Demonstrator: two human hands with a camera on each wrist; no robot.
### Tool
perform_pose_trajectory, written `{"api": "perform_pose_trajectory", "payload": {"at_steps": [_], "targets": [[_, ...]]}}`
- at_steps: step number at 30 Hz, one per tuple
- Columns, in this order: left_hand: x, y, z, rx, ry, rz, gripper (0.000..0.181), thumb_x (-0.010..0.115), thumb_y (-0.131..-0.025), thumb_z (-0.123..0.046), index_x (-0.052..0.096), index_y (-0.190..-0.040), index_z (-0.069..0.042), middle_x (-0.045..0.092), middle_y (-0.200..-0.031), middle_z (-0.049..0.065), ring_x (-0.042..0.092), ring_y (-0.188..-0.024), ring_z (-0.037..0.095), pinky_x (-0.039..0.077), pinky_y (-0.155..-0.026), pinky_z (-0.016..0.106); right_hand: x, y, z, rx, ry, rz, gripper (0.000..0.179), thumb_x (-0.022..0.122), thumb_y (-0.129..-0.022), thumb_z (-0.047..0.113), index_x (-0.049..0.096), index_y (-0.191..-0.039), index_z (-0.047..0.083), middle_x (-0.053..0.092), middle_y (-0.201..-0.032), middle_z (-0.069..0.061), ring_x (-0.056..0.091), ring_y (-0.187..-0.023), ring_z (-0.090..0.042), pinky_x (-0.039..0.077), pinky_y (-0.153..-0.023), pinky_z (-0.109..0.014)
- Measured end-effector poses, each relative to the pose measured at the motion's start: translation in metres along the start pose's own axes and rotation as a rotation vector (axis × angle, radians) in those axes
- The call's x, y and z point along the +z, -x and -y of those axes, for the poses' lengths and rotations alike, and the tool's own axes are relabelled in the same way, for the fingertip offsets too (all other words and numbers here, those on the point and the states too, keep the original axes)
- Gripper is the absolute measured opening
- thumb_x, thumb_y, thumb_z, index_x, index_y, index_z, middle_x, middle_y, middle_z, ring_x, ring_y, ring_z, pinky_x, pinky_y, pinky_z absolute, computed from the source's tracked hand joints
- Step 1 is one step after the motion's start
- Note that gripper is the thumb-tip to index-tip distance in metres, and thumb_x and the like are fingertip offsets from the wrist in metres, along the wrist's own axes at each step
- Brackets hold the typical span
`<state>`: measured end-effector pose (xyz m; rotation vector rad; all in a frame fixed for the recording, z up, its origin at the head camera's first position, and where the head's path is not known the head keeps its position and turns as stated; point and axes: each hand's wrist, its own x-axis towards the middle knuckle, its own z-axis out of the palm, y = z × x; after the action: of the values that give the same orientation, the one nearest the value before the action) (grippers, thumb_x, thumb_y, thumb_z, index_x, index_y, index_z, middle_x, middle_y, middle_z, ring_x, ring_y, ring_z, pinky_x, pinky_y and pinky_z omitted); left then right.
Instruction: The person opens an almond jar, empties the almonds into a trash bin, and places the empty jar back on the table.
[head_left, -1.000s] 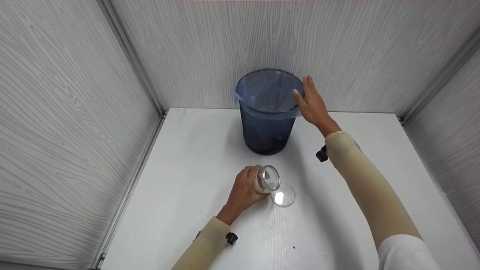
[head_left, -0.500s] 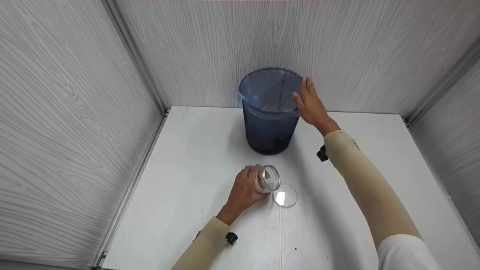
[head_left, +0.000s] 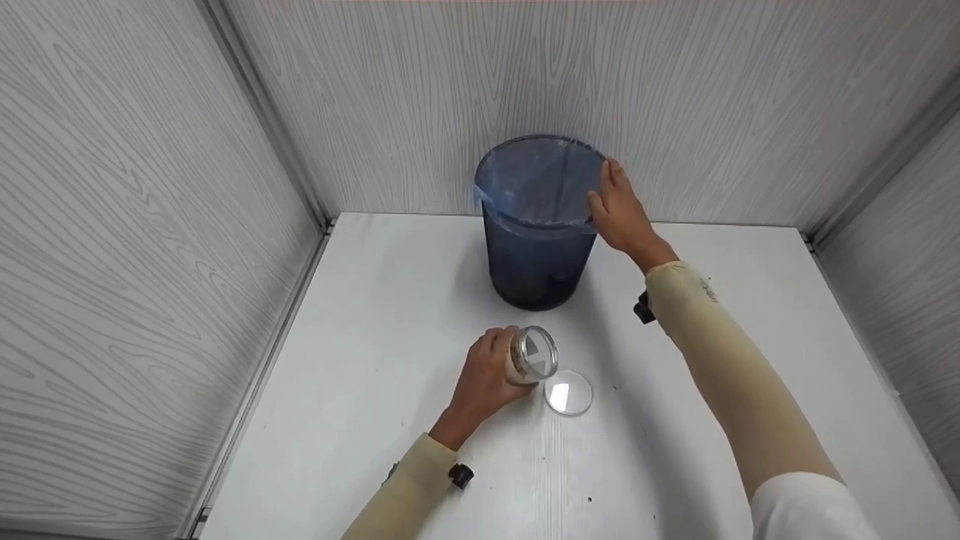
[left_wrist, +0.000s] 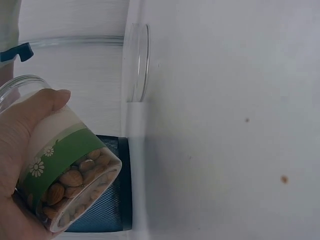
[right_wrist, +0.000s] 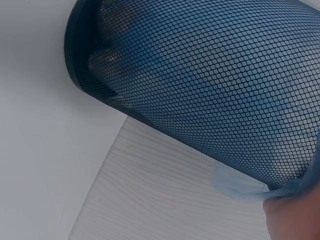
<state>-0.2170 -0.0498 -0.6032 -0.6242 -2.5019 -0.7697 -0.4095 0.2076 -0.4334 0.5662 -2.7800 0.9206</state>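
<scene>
My left hand grips a clear jar around its side, above the white table. The open mouth of the jar is tilted. In the left wrist view, almonds lie in its base below a green band with white flowers. A round clear lid lies flat on the table just beside the jar. Farther back stands a blue mesh trash can with a thin blue liner folded over its rim. My right hand holds the can's right rim and liner; its fingers are partly hidden.
A grey wood-patterned wall rises directly behind the can, with similar walls at left and right. Small dark specks lie on the white tabletop near the front. Something brownish shows through the mesh near the can's bottom.
The right hand's fingers have closed in on the can's rim, where they were straighter before. The left hand and jar have shifted very slightly up and left. The lid stays in place.
</scene>
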Motion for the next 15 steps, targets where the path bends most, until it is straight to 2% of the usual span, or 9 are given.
{"api": "perform_pose_trajectory", "payload": {"at_steps": [6,15], "targets": [[-0.010,-0.001,0.003,-0.020,0.004,-0.004,0.091,0.093,-0.066,-0.043,0.050,-0.139,-0.010,0.058,-0.123,0.010,0.060,-0.112,0.025,0.049,-0.099,0.045,0.004,0.003,0.002,0.022,-0.016,-0.010,0.070,0.028,-0.108,0.034,0.001,-0.158,-0.007,-0.003,-0.168,-0.022,-0.003,-0.155,-0.029,0.004,-0.124,-0.042],[-0.027,-0.018,0.001,-0.025,0.013,-0.031,0.089,0.094,-0.065,-0.043,0.052,-0.137,-0.011,0.058,-0.122,0.010,0.060,-0.112,0.024,0.049,-0.099,0.045,0.005,-0.002,0.004,0.020,-0.019,-0.022,0.070,0.027,-0.108,0.037,0.001,-0.158,-0.006,-0.002,-0.168,-0.022,-0.002,-0.155,-0.027,0.005,-0.124,-0.042]]}}
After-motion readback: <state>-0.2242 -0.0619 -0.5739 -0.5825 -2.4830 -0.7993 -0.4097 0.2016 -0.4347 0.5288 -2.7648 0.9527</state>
